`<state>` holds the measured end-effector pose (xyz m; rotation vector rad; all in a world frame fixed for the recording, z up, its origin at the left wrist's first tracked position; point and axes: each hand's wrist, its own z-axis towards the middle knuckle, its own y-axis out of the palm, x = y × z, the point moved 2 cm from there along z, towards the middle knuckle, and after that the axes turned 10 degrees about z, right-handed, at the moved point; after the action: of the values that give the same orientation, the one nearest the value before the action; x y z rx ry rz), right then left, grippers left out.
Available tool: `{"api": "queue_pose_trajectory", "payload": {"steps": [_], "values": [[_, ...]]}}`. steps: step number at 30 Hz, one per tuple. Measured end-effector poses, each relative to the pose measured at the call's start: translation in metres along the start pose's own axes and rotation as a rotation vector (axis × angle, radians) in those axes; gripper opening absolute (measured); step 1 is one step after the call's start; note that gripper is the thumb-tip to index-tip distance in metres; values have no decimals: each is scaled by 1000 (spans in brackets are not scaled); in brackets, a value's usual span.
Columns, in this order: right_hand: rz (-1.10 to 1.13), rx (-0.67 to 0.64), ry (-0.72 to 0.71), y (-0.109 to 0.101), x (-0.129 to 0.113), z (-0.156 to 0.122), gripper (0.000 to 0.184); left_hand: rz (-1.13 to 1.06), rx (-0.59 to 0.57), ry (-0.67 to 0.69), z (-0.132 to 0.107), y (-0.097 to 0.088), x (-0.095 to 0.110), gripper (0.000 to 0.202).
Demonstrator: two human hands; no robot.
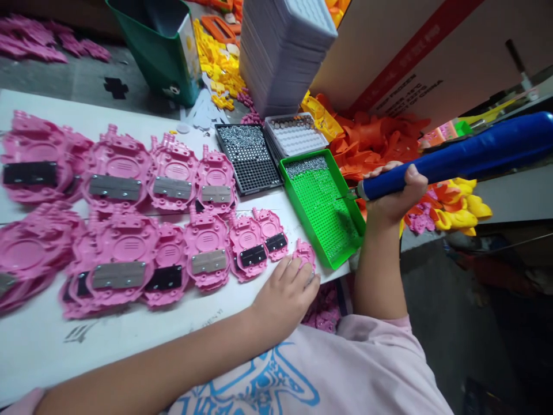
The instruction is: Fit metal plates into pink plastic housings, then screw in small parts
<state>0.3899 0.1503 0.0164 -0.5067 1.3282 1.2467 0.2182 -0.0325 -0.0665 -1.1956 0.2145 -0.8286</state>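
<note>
My right hand (391,196) is wrapped round a blue power screwdriver (453,153). Its thin bit points left over the green screw tray (322,248), which has a perforated bed with small screws gathered at the far end. At the table's near edge, my left hand (287,291) curls its fingers over a small pink plastic shell (305,252), covering most of it. Beside that hand, several pink shells, one with a black plate (275,243) and another with a grey plate (207,262), lie in two overlapping rows on the white tabletop (168,340).
Behind the green tray are a black screw tray (250,158) and a white tray of small round parts (298,132). A tall stack of pale trays (283,57), a green bin (158,52) and a large carton (401,52) stand beyond. Orange parts (380,138) are heaped nearby.
</note>
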Motion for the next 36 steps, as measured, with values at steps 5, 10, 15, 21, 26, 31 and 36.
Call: {"api": "queue_pose_trajectory", "payload": {"steps": [5, 10, 15, 21, 26, 31, 36], "values": [[53, -82, -87, 9, -30, -31, 28, -1, -4, 4, 0, -1, 0, 31], [136, -231, -4, 14, -52, -75, 28, -7, 10, 10, 2, -3, -1, 29], [186, -333, 31, 13, -46, -103, 34, -8, -9, -2, 3, -4, -1, 28], [159, -284, 31, 11, -31, -107, 37, 1, -4, 7, 2, -4, -1, 27], [124, -261, 24, 10, -26, -106, 37, 0, -6, 11, 2, -4, 0, 28], [104, -239, 16, 10, -24, -107, 36, 1, -10, 5, 1, -5, 0, 28], [57, -208, 13, 10, -23, -107, 36, 0, -13, 8, 3, -6, -1, 26]]}}
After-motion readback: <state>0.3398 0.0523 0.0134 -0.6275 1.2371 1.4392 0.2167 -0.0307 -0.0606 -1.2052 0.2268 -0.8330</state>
